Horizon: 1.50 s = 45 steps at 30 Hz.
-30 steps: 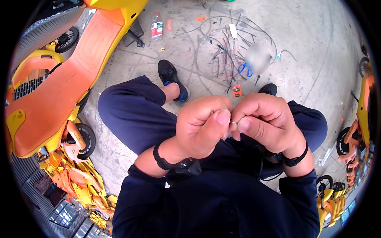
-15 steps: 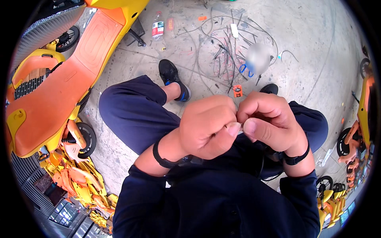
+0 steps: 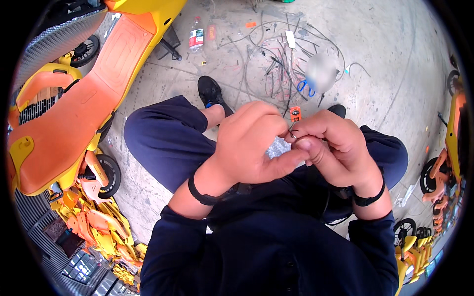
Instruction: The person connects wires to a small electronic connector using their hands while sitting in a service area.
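My two hands meet in front of my lap. My right hand (image 3: 335, 150) pinches a thin dark wire (image 3: 295, 132) between thumb and bent fingers; a short piece of it pokes out beside the fingertips. My left hand (image 3: 249, 143) has its fingers curled, with its thumb stretched toward the right thumb and parted from the forefinger. Its fingertips are close to the wire, and I see nothing held in that hand. Through the gap between left thumb and forefinger shows something clear and crinkled, like plastic wrap (image 3: 278, 148).
Loose cables and wire offcuts (image 3: 284, 64) litter the floor ahead, with blue-handled scissors (image 3: 306, 89) and an orange packet (image 3: 295, 114). A bottle (image 3: 196, 35) stands at the far left. A yellow-and-orange scooter body (image 3: 74, 118) fills the left; more yellow parts (image 3: 94, 222) are piled behind.
My left hand has shifted up and loosened from a fist, its thumb and forefinger now apart. The wire tip and the clear plastic have come into sight. My right hand has barely moved.
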Each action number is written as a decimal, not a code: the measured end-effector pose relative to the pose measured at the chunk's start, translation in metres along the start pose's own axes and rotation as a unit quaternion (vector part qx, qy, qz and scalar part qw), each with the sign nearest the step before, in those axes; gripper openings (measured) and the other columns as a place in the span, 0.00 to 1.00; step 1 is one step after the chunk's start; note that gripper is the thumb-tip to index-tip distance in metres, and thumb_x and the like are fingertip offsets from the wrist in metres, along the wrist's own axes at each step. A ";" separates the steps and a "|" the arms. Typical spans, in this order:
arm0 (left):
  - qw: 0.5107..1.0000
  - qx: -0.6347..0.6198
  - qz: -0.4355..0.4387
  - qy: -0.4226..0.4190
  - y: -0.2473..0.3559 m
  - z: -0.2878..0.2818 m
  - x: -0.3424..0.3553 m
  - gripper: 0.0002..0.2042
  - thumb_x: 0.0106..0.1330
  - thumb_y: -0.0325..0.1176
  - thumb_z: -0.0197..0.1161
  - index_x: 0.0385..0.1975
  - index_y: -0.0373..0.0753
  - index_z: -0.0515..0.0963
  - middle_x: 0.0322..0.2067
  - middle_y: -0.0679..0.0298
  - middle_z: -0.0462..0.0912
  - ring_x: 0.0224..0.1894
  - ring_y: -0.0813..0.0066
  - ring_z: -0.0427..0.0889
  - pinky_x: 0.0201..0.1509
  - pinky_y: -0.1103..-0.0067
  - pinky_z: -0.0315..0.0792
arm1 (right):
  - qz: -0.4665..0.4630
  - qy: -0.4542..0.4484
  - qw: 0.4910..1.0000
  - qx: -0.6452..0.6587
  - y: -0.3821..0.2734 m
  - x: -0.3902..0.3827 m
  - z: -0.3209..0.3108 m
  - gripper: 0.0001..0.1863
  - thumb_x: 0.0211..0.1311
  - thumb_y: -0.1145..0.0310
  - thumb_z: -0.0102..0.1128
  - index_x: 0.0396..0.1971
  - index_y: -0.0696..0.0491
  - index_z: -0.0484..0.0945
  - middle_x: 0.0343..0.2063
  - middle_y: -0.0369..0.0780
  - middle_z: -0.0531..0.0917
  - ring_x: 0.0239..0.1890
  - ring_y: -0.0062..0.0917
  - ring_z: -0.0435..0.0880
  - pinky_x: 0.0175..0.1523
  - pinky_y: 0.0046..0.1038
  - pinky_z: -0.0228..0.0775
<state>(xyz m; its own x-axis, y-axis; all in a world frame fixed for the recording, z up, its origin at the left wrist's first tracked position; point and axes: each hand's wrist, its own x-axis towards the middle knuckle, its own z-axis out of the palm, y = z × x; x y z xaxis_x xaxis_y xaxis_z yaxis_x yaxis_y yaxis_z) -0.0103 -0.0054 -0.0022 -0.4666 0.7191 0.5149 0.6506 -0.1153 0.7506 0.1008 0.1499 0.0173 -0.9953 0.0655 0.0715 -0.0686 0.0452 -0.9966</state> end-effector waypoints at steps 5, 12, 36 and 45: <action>0.991 0.126 0.033 -0.034 -0.007 0.002 -0.001 0.10 0.58 0.35 0.64 0.29 0.35 0.76 0.27 0.59 0.75 0.24 0.62 0.75 0.26 0.75 0.69 | -0.078 0.048 0.990 -0.107 0.013 0.001 0.007 0.08 0.59 0.81 0.57 0.38 0.58 0.76 0.29 0.42 0.81 0.24 0.32 0.82 0.29 0.27 0.72; 0.988 0.149 0.036 -0.027 -0.008 0.003 -0.005 0.05 0.55 0.28 0.60 0.29 0.33 0.75 0.26 0.59 0.75 0.23 0.63 0.75 0.25 0.73 0.70 | -0.053 0.053 0.988 -0.134 0.012 0.002 0.010 0.07 0.60 0.81 0.57 0.37 0.58 0.76 0.26 0.41 0.79 0.22 0.31 0.81 0.27 0.26 0.70; 1.000 -0.012 -0.013 -0.010 0.004 -0.005 -0.003 0.04 0.60 0.25 0.56 0.25 0.32 0.74 0.23 0.57 0.76 0.19 0.64 0.75 0.22 0.76 0.69 | 0.048 -0.026 0.967 0.247 0.009 -0.005 0.005 0.05 0.70 0.75 0.52 0.38 0.60 0.76 0.29 0.36 0.79 0.24 0.12 0.72 0.29 0.17 0.65; 0.991 0.100 0.083 -0.039 -0.009 -0.008 -0.003 0.07 0.59 0.30 0.58 0.25 0.33 0.76 0.24 0.58 0.76 0.21 0.64 0.75 0.23 0.75 0.67 | 0.123 -0.027 0.989 0.072 -0.002 0.002 -0.002 0.04 0.66 0.75 0.57 0.35 0.59 0.77 0.25 0.36 0.79 0.25 0.16 0.75 0.30 0.19 0.65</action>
<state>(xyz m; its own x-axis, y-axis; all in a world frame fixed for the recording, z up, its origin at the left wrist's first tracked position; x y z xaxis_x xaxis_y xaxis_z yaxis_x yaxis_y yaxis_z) -0.0198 -0.0119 -0.0068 -0.3004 0.7534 0.5849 0.8238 -0.1041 0.5572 0.0990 0.1524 0.0192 -0.9850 0.0040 -0.1725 0.1711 -0.1082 -0.9793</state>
